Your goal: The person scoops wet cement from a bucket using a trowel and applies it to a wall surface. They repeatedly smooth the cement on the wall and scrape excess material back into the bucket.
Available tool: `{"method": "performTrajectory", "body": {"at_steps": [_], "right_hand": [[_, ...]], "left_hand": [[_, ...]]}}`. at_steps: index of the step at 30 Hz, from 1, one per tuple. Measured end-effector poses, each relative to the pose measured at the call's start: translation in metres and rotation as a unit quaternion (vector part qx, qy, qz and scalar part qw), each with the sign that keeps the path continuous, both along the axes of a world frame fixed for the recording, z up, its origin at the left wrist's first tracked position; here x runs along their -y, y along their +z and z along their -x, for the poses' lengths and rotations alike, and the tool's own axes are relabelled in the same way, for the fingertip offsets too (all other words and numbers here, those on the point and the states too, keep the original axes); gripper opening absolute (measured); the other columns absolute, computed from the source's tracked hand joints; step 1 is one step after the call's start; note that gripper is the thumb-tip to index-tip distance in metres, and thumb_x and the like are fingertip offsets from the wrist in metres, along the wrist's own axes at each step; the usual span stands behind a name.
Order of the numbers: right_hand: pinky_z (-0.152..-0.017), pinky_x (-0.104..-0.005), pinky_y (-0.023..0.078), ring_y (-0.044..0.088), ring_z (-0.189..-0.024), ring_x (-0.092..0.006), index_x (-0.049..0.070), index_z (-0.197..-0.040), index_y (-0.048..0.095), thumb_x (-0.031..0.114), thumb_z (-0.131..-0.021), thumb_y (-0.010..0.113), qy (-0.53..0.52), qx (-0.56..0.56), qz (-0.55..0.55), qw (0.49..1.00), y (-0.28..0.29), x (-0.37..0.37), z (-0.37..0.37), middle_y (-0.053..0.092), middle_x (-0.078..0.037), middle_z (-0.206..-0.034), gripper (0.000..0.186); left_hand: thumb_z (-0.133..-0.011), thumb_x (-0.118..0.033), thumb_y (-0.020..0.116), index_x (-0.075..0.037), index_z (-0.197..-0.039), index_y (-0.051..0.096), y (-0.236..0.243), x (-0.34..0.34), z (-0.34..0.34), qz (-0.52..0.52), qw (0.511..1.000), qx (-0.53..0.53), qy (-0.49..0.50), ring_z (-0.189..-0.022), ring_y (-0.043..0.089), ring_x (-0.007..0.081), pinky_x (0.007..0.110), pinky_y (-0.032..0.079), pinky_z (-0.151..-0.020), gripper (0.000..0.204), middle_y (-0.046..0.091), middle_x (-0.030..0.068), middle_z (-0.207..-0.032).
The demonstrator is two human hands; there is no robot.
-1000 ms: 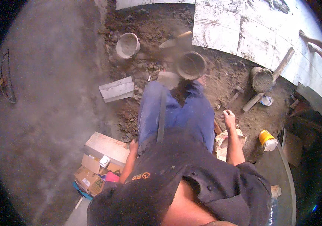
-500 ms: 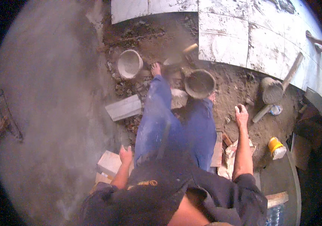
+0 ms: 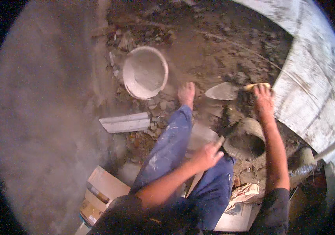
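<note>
My right hand (image 3: 264, 98) is at the far right of the dug strip, its fingers wrapped over the light wooden handle of a trowel (image 3: 223, 91). The trowel's pointed, mortar-smeared blade lies toward the left, on the dirt. Over my right knee hangs my left hand (image 3: 207, 156), holding nothing, with its index finger stretched out. Just beyond that fingertip a mortar-coated bucket (image 3: 242, 135) leans over, its dark mouth facing me. Whether the finger touches the bucket cannot be made out.
A pale bucket (image 3: 145, 74) with grey contents stands ahead on rubble. A white tile piece (image 3: 125, 122) lies nearer. Smooth grey floor (image 3: 50, 117) spreads left, pale tiles (image 3: 312, 82) right. A cardboard box (image 3: 108, 184) sits beside me, and another mortar-coated bucket (image 3: 302, 160) is at right.
I have bent forward. My right hand has reached out onto the trowel handle, and my left hand has swung right, over the knee. The mortar-coated bucket now appears tilted toward me.
</note>
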State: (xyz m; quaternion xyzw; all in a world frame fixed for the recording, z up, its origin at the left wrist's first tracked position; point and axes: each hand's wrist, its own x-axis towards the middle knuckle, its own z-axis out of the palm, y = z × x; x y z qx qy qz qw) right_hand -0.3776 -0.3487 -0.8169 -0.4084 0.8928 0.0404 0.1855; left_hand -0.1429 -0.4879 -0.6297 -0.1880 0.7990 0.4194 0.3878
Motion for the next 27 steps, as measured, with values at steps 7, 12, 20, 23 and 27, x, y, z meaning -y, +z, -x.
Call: {"method": "performTrajectory", "body": {"at_steps": [7,12,20,23,27], "right_hand": [[-0.1,-0.0501,0.041,0.053,-0.117,-0.0366,0.009,-0.13,0.051,0.024,-0.08,0.066,0.063,0.138,-0.063,0.986,-0.025,0.0,0.041,0.053,-0.016,-0.131,0.054],[-0.085,-0.0482,0.05,0.059,-0.103,-0.0447,0.002,-0.121,0.052,0.035,-0.073,0.073,-0.105,0.321,0.03,0.941,0.032,-0.001,0.001,0.058,-0.026,-0.119,0.061],[-0.074,-0.0364,0.049,0.06,-0.082,-0.0196,0.0,-0.1,0.059,0.024,-0.072,0.077,-0.447,0.526,0.172,0.703,0.085,0.121,-0.092,0.063,-0.008,-0.085,0.04],[-0.078,-0.0353,0.05,0.062,-0.086,-0.0206,0.0,-0.111,0.06,0.024,-0.076,0.074,-0.489,0.591,0.22,0.603,0.077,0.226,-0.087,0.066,-0.009,-0.093,0.045],[-0.079,-0.0386,0.05,0.064,-0.089,-0.024,0.003,-0.114,0.06,0.03,-0.079,0.072,-0.485,0.475,0.295,0.672,0.036,0.323,-0.093,0.067,-0.012,-0.098,0.045]], "left_hand": [[-0.088,-0.028,0.065,0.003,-0.137,0.045,-0.006,0.09,0.056,0.034,0.962,-0.033,0.27,-0.114,0.056,0.0416,0.048,0.043,-0.1,0.061,0.058,0.0276,-0.124],[-0.084,-0.029,0.072,0.009,-0.141,0.035,-0.048,0.28,0.037,0.418,0.836,-0.106,0.338,-0.13,0.045,0.0419,0.044,0.031,-0.112,0.078,0.045,0.0303,-0.14],[-0.071,-0.055,0.076,0.009,-0.123,0.058,-0.098,0.482,0.037,0.41,0.872,0.239,0.123,-0.118,0.057,0.0416,0.047,0.046,-0.1,0.084,0.059,0.0305,-0.124],[-0.073,-0.056,0.074,0.006,-0.106,0.068,-0.139,0.489,-0.015,0.404,0.873,0.216,0.167,-0.106,0.064,0.0408,0.046,0.049,-0.095,0.07,0.067,0.0286,-0.109],[-0.074,-0.054,0.071,0.002,-0.098,0.071,-0.161,0.478,-0.033,0.324,0.919,0.177,0.137,-0.093,0.067,0.0406,0.048,0.052,-0.083,0.061,0.069,0.0253,-0.098]]}}
